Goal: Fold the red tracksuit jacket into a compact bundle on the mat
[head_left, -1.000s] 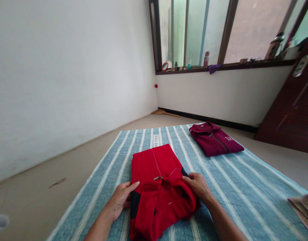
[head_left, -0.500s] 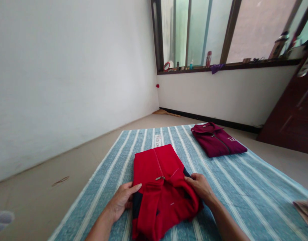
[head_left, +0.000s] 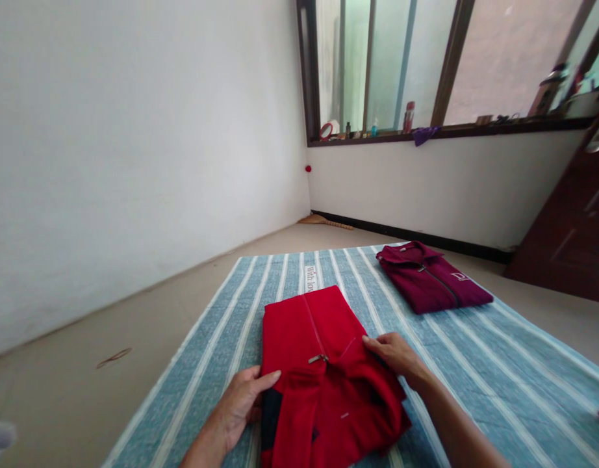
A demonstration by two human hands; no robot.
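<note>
A red zip-up jacket [head_left: 299, 331] with dark navy side patches lies folded on the blue-and-white striped cloth [head_left: 197, 344], its collar toward me and its zipper pull near the middle. My left hand [head_left: 238, 400] grips the jacket's left edge, thumb on top and fingers tucked beneath. On the opposite edge, my right hand [head_left: 394, 354] pinches the fabric the same way, near the shoulder. Farther off to the right rests a folded maroon zip-up jacket [head_left: 431, 279] with white lettering; neither hand touches it.
White walls meet in a corner behind the cloth, where a broom [head_left: 323, 221] lies on the floor. Bottles and small items line the window sill [head_left: 368, 136]. A dark red door [head_left: 567, 227] stands at right. A thin loop [head_left: 113, 357] lies on the left floor.
My right hand has shifted slightly up along the red jacket's right edge, covering the navy patch there. The view has shifted slightly. Both hands keep hold of the jacket.
</note>
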